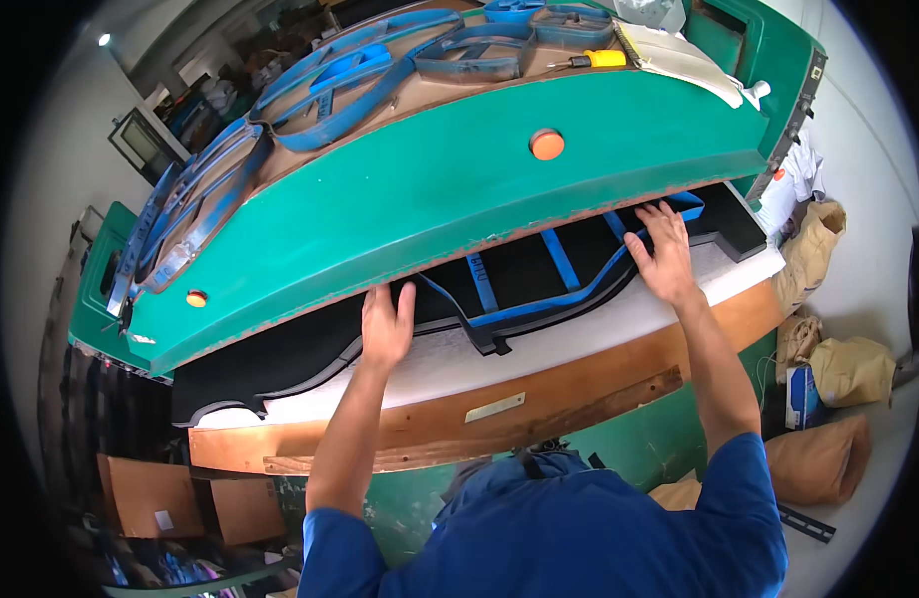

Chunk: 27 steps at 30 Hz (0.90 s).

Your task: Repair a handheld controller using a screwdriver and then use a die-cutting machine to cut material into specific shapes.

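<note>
A blue metal cutting die (pixel 566 261) with cross bars lies on a black sheet (pixel 250 374), partly hidden under the green beam (pixel 400 189) of a press. My left hand (pixel 386 324) is at the die's left end, its fingers reaching to the beam's lower edge and its thumb apart; no grip shows. Near the die's right end, my right hand (pixel 663 257) touches the blue band, fingers spread. A white board (pixel 450 359) lies beneath the black sheet, whose near edge has curved cuts along it.
A wooden front edge (pixel 569 374) borders the board. On top of the beam rest several more blue dies (pixel 355 95), a yellow-handled tool (pixel 604 59) and an open notebook (pixel 679 60). Orange buttons (pixel 546 145) stick out of the beam. Brown bags (pixel 818 458) and cardboard boxes (pixel 151 498) stand below.
</note>
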Motion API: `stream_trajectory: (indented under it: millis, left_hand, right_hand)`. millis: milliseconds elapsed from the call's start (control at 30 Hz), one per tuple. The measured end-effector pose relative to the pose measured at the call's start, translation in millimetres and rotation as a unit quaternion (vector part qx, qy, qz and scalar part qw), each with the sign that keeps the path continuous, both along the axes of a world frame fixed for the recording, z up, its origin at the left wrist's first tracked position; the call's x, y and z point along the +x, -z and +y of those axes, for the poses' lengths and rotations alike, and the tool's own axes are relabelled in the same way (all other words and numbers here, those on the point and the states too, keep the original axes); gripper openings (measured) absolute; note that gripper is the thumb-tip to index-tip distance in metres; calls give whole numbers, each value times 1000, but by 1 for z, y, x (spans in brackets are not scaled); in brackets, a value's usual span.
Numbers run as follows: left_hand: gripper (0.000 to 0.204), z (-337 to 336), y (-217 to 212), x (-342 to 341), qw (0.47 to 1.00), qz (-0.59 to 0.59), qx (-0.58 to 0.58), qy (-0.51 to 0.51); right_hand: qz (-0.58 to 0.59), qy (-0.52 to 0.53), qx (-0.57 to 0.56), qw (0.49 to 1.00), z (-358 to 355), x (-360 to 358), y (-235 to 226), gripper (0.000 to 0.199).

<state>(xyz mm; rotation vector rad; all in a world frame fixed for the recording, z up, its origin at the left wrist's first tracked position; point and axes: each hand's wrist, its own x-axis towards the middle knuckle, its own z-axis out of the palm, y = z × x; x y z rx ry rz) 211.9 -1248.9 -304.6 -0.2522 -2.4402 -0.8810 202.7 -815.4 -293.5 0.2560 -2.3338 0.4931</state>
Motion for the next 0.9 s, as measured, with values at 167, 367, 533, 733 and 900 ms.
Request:
stream_trajectory:
  millis: [167,367,533,733,900]
  left_hand:
    - [45,3,20,-54,988,-118,-85,-56]
    - [45,7,31,-64,980,-155,-98,-78]
    - [44,0,32,-64,971,-144,-171,-84]
    - [40,0,30,-64,987,-103,-108,-58]
    - [36,-12,29,-46,994,-93,4,-55]
  right_hand:
    - [-66,-22,-2,998,-4,-8,3,38]
    - [-55,-32,-38,997,-5,-3,8,33]
    - [-42,-59,-70,995,-2,-3,10,31]
    - [98,-9,-444,890,65,22,1,30]
    - [-33,-14,-371,928,15,60,22,20]
